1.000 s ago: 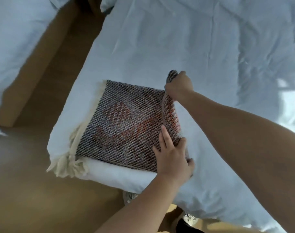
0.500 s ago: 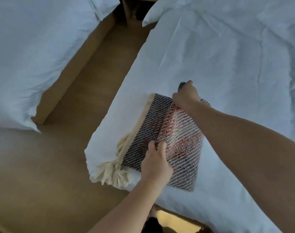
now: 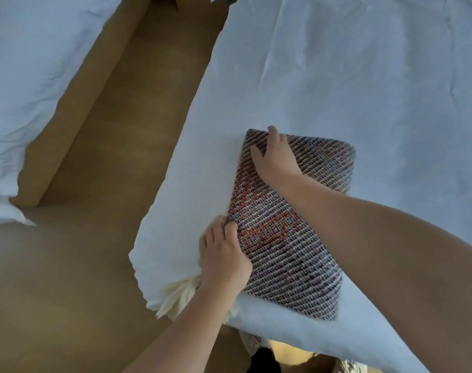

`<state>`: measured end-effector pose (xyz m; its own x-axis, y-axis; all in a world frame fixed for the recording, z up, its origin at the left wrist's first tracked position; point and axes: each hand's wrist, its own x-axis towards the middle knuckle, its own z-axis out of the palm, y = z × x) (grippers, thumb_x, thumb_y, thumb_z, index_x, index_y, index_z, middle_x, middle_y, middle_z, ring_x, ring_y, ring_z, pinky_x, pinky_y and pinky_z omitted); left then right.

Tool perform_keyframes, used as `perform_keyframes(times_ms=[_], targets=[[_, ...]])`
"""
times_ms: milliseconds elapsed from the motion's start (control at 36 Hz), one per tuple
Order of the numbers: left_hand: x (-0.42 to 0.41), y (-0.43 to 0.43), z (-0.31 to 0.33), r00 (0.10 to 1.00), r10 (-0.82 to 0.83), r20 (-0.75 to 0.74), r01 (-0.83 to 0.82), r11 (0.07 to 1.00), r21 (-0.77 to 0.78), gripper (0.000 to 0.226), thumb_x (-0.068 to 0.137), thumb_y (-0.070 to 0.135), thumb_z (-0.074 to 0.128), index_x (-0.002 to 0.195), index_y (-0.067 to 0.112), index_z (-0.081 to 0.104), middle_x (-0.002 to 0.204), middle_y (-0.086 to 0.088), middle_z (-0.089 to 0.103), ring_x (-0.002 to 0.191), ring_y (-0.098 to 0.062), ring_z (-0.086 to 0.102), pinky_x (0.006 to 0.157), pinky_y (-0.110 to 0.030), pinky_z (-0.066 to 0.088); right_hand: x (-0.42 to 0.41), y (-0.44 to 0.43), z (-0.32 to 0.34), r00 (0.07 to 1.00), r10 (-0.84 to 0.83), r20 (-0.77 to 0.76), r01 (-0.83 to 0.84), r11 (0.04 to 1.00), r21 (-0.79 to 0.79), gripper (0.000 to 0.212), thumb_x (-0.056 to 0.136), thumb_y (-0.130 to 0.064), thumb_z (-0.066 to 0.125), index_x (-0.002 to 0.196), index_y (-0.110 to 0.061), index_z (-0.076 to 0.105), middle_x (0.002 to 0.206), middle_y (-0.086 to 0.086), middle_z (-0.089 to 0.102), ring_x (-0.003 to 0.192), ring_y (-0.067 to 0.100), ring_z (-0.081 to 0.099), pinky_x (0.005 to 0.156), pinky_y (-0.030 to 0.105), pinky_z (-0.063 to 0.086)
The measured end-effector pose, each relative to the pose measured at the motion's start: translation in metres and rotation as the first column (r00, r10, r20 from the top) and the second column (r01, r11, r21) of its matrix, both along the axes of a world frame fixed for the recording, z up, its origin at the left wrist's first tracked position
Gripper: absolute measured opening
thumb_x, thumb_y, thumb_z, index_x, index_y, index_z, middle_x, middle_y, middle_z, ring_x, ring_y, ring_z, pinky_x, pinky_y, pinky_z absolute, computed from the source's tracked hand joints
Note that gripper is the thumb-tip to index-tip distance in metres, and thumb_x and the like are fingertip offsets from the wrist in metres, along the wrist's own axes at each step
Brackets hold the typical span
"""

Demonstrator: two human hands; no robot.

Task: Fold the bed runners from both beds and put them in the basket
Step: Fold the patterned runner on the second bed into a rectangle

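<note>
The bed runner [image 3: 291, 238] is a woven dark-and-white cloth with red-orange patches, folded into a narrow rectangle on the near left corner of the white bed [image 3: 364, 76]. Its cream tassels [image 3: 178, 294] stick out from under the fold at the bed's corner. My left hand [image 3: 224, 257] grips the runner's near left edge, just above the tassels. My right hand [image 3: 275, 157] lies on the far left corner, with its fingers curled over the edge. No basket is in view.
A second white bed [image 3: 27, 90] with a tan base stands at the left. A strip of brown floor [image 3: 100, 211] runs between the two beds and along the foot of both. My feet show below the bed's near edge.
Both hands have carried the runner's right half over to the left and laid it down, which has halved its width. The camera has shifted, so more of the left bed shows.
</note>
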<state>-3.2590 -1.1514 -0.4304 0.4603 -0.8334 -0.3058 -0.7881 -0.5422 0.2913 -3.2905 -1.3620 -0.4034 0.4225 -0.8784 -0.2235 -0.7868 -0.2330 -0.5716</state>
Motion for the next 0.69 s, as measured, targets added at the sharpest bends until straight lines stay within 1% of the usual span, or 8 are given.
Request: perform_keyframes(times_ms=[28, 56, 111, 167, 306, 444, 556, 694], targets=[[-0.002, -0.002, -0.002, 1.0, -0.005, 0.01, 0.005, 1.0, -0.029, 0.056, 0.08, 0.023, 0.044, 0.134, 0.014, 0.033, 0.15, -0.012, 0.026, 0.139, -0.029, 0.022, 0.117, -0.042, 0.015, -0.008, 0.002, -0.006, 0.99, 0.101, -0.103, -0.114, 0.984, -0.134, 0.062, 0.099, -0.038, 0.042, 0.148, -0.009, 0.021, 0.144, 0.018, 0.037, 0.129, 0.034, 0.039, 0.103, 0.042, 0.038], [-0.004, -0.006, -0.003, 1.0, -0.01, -0.001, 0.01, 0.999, -0.038, 0.057, 0.086, 0.03, 0.039, 0.14, 0.014, 0.028, 0.154, -0.012, 0.02, 0.142, -0.028, 0.017, 0.118, -0.041, 0.01, -0.017, 0.002, -0.012, 0.957, 0.196, -0.214, -0.242, 0.945, -0.221, 0.064, 0.099, -0.044, 0.037, 0.151, -0.011, 0.019, 0.151, 0.017, 0.03, 0.138, 0.034, 0.028, 0.113, 0.044, 0.026], [-0.006, -0.017, -0.006, 0.999, -0.006, -0.054, 0.005, 1.0, -0.021, 0.062, 0.096, 0.044, 0.026, 0.149, 0.014, 0.012, 0.159, -0.011, 0.006, 0.145, -0.026, 0.01, 0.118, -0.038, 0.005, -0.036, -0.001, -0.026, 0.865, 0.332, -0.376, -0.429, 0.878, -0.212, 0.069, 0.098, -0.053, 0.026, 0.154, -0.014, 0.011, 0.16, 0.013, 0.01, 0.147, 0.029, 0.006, 0.12, 0.047, 0.005], [-0.005, -0.028, -0.009, 0.999, -0.015, -0.052, 0.016, 1.0, 0.015, 0.067, 0.097, 0.052, 0.019, 0.151, 0.017, -0.003, 0.16, -0.011, -0.004, 0.146, -0.027, 0.007, 0.119, -0.039, 0.006, -0.056, -0.007, -0.037, 0.824, 0.351, -0.445, -0.46, 0.872, -0.164, 0.074, 0.096, -0.059, 0.016, 0.154, -0.014, 0.004, 0.162, 0.008, -0.003, 0.148, 0.024, -0.006, 0.12, 0.046, -0.004], [0.004, -0.049, -0.019, 0.993, -0.117, 0.012, 0.116, 0.989, 0.091, 0.067, 0.095, 0.056, 0.009, 0.147, 0.026, -0.022, 0.158, -0.012, -0.016, 0.146, -0.029, 0.002, 0.119, -0.043, 0.006, -0.106, -0.029, -0.045, 0.837, 0.194, -0.512, -0.308, 0.94, -0.146, 0.082, 0.093, -0.066, 0.01, 0.153, -0.012, -0.003, 0.161, 0.009, -0.009, 0.148, 0.023, -0.012, 0.119, 0.044, -0.007], [0.008, -0.065, -0.014, 0.99, -0.131, 0.047, 0.127, 0.989, 0.081, 0.069, 0.095, 0.056, 0.01, 0.147, 0.025, -0.022, 0.158, -0.019, -0.01, 0.145, -0.034, 0.009, 0.118, -0.046, 0.009, -0.135, -0.031, -0.039, 0.852, 0.075, -0.519, -0.145, 0.985, -0.096, 0.082, 0.094, -0.063, 0.012, 0.153, -0.007, -0.005, 0.16, 0.013, -0.012, 0.147, 0.028, -0.015, 0.119, 0.045, -0.008], [0.008, -0.071, -0.009, 0.996, -0.069, -0.048, 0.072, 0.995, 0.066, 0.069, 0.097, 0.055, 0.019, 0.149, 0.028, -0.017, 0.159, -0.016, -0.006, 0.142, -0.037, 0.018, 0.116, -0.046, 0.016, -0.14, 0.02, -0.037, 0.885, 0.101, -0.455, -0.158, 0.984, -0.087, 0.082, 0.095, -0.061, 0.011, 0.152, -0.004, -0.004, 0.16, 0.014, -0.013, 0.147, 0.028, -0.015, 0.119, 0.044, -0.008], [0.009, -0.073, -0.011, 0.995, -0.077, -0.065, 0.082, 0.993, 0.084, 0.07, 0.096, 0.056, 0.019, 0.149, 0.027, -0.018, 0.159, -0.015, -0.005, 0.144, -0.034, 0.014, 0.117, -0.046, 0.016, -0.161, 0.114, -0.043, 0.925, 0.164, -0.343, -0.2, 0.977, -0.072, 0.08, 0.095, -0.06, 0.011, 0.152, -0.005, -0.001, 0.16, 0.012, -0.011, 0.147, 0.027, -0.016, 0.119, 0.042, -0.01]])
